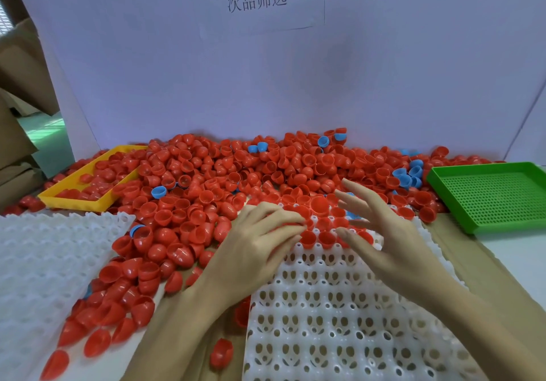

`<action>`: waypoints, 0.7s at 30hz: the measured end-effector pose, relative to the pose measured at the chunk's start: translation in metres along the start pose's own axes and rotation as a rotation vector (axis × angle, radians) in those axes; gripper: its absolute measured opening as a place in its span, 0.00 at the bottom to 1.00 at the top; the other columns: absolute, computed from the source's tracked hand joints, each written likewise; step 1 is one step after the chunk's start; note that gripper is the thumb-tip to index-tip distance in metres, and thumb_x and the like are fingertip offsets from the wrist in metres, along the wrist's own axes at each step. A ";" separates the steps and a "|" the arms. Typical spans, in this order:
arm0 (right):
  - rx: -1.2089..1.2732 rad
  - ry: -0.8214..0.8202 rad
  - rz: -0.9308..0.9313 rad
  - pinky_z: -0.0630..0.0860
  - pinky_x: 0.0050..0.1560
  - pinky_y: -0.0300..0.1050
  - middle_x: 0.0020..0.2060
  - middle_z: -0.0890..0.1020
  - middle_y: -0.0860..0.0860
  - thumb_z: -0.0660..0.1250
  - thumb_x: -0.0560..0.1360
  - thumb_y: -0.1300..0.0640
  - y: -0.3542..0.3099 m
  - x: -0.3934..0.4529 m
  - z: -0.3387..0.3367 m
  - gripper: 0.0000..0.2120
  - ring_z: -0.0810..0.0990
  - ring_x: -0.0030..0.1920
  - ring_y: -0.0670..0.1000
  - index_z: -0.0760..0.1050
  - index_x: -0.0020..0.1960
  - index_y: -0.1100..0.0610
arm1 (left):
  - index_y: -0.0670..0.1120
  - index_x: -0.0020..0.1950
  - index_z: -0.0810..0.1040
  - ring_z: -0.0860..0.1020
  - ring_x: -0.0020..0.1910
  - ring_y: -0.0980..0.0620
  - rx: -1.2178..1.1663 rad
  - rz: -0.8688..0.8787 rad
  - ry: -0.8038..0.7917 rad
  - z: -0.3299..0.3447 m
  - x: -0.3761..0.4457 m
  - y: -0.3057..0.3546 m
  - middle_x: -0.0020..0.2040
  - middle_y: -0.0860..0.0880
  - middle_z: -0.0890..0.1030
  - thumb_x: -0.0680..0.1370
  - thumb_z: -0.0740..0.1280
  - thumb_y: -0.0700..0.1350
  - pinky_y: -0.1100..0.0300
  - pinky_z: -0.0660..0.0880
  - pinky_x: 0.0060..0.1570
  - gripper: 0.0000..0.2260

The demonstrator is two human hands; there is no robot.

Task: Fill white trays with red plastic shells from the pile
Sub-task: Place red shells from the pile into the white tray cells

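Note:
A big pile of red plastic shells [206, 174] covers the table's middle and back, with a few blue ones mixed in. A white tray [339, 315] with rows of round pockets lies in front of me; several red shells [326, 237] sit in its far pockets. My left hand [260, 244] rests at the tray's far left corner, fingers loosely bent over shells there. My right hand [381, 233] hovers over the tray's far rows with fingers spread and straight, holding nothing. A second white tray [38, 262] lies at the left.
A yellow tray [74, 200] with red shells stands at the back left, a green perforated tray [496, 200] at the right. A white board rises behind the pile. Cardboard boxes stand at the far left. Loose red shells [97, 342] lie between the two white trays.

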State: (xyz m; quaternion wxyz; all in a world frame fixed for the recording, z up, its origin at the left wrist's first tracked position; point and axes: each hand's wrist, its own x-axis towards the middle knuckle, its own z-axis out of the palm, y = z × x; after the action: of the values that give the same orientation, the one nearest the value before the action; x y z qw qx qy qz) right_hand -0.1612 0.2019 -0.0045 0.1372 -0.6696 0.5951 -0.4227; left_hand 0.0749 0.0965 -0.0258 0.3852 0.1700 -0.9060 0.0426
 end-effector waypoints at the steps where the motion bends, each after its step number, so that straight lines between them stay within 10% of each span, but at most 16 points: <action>1: 0.036 0.011 -0.004 0.74 0.65 0.31 0.70 0.76 0.35 0.70 0.78 0.48 0.000 0.000 0.000 0.34 0.76 0.68 0.34 0.61 0.81 0.42 | 0.45 0.62 0.85 0.78 0.62 0.51 -0.013 0.023 0.003 0.001 0.001 0.003 0.63 0.54 0.83 0.84 0.69 0.44 0.54 0.71 0.61 0.09; 7: 0.106 0.074 -0.057 0.83 0.49 0.39 0.52 0.85 0.37 0.75 0.75 0.50 -0.002 0.000 -0.001 0.16 0.86 0.52 0.43 0.81 0.62 0.46 | 0.44 0.60 0.86 0.78 0.63 0.53 -0.120 0.034 0.005 0.000 0.004 0.016 0.62 0.54 0.83 0.83 0.71 0.41 0.52 0.74 0.61 0.08; 21: 0.236 0.048 -0.051 0.83 0.47 0.40 0.50 0.87 0.42 0.74 0.76 0.49 -0.010 0.000 -0.002 0.13 0.87 0.49 0.48 0.82 0.59 0.47 | 0.52 0.59 0.76 0.83 0.58 0.48 -0.824 -0.601 0.152 -0.002 0.012 0.039 0.56 0.53 0.83 0.76 0.79 0.50 0.60 0.80 0.55 0.16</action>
State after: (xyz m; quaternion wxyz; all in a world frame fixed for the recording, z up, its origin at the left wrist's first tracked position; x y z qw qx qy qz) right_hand -0.1554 0.2050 0.0033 0.1901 -0.6534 0.5271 -0.5090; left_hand 0.0555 0.1309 -0.0137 0.4802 0.2537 -0.7282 -0.4182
